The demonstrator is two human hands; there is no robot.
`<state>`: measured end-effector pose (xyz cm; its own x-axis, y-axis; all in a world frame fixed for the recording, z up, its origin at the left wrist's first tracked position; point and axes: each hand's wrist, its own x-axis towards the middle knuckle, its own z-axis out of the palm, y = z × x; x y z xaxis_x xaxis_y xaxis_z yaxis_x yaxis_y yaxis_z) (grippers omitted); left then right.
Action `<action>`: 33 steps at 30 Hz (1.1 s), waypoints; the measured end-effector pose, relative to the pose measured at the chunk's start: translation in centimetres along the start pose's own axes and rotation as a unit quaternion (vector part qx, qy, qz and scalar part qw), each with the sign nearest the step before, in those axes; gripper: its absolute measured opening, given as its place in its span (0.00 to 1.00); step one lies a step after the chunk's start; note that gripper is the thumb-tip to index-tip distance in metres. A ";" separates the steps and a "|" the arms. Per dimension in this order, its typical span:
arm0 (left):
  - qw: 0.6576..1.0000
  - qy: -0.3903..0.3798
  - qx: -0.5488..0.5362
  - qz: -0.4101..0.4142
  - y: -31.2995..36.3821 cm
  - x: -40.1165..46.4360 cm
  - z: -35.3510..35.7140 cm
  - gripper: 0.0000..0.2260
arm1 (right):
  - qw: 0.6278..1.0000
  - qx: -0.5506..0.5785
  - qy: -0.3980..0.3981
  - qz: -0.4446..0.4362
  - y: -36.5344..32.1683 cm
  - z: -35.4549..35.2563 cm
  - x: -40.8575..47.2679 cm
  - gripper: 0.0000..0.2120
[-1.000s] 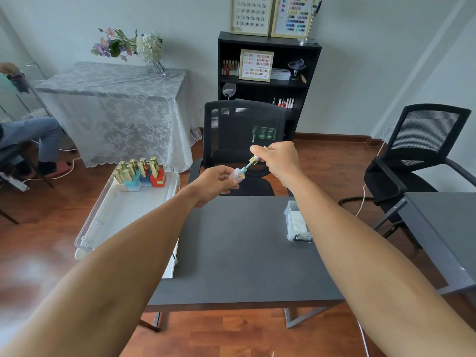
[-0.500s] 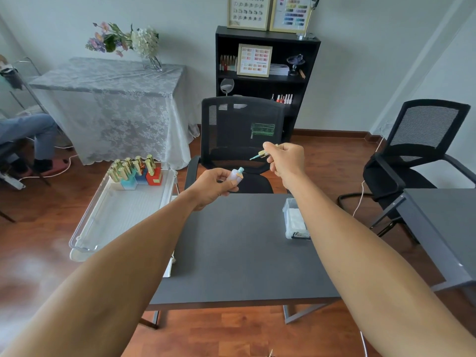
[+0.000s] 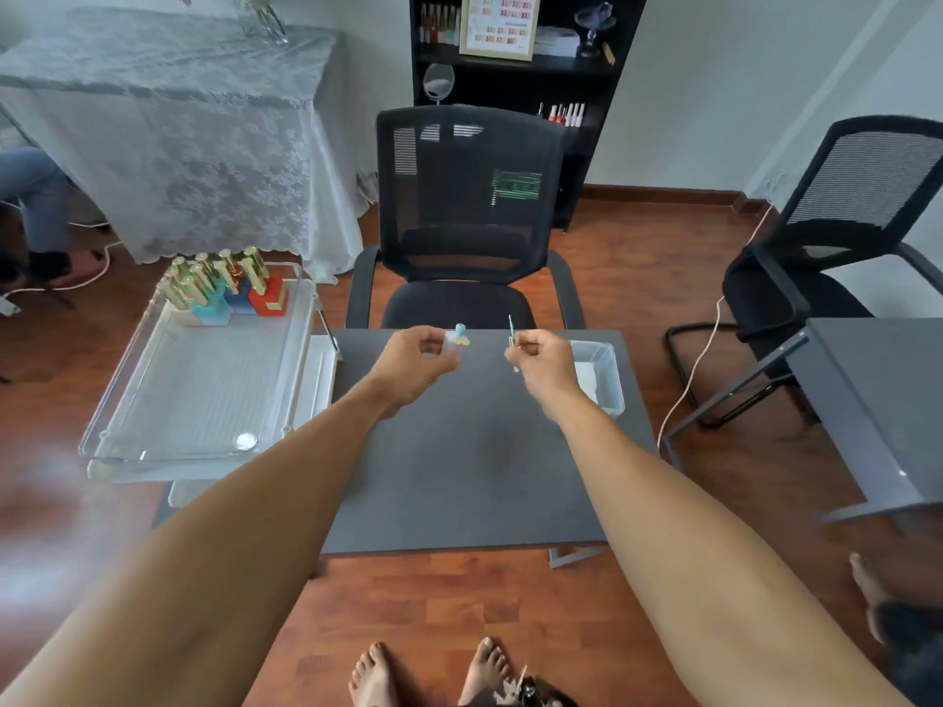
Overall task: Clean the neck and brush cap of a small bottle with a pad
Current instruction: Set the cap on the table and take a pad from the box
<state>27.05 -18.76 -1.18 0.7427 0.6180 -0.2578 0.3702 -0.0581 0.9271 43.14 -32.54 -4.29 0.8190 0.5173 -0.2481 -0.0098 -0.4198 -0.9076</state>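
My left hand (image 3: 416,362) grips a small pale bottle (image 3: 455,340) with a teal neck, its open neck pointing up over the far part of the dark grey table (image 3: 459,477). My right hand (image 3: 543,360) pinches the gold brush cap (image 3: 512,335), whose thin brush points up. Cap and bottle are apart, a short gap between them. A clear box (image 3: 598,372) holding white pads sits on the table just right of my right hand. No pad is in either hand.
A clear tray (image 3: 199,380) stands to the table's left, with several gold-capped bottles (image 3: 224,285) at its far end. A black mesh chair (image 3: 467,222) faces the table's far edge. Another chair (image 3: 837,247) and grey table (image 3: 877,400) are on the right.
The brush cap has come out of the bottle and my hands have drawn apart and lowered toward the table. The camera has tilted down.
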 end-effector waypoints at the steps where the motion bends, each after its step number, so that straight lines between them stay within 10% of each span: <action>1: 1.000 0.018 0.005 -0.008 -0.7 0.1 0.4 0.09 | 1.000 -0.028 -0.007 0.000 0.9 0.3 0.0 0.08; 13: 0.997 -0.011 0.030 -0.077 -6.1 0.2 3.6 0.13 | 0.981 -0.189 -0.045 -0.001 8.8 2.3 1.2 0.05; 33: 0.996 -0.011 0.055 -0.070 -6.0 1.2 5.6 0.14 | 0.988 -0.152 -0.020 0.030 9.3 0.3 -0.2 0.20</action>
<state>28.88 -22.04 -8.61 0.6917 0.6086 -0.3887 0.5287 -0.0601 0.8467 42.69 -36.33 -12.73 0.7994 0.5103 -0.3172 0.1189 -0.6519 -0.7490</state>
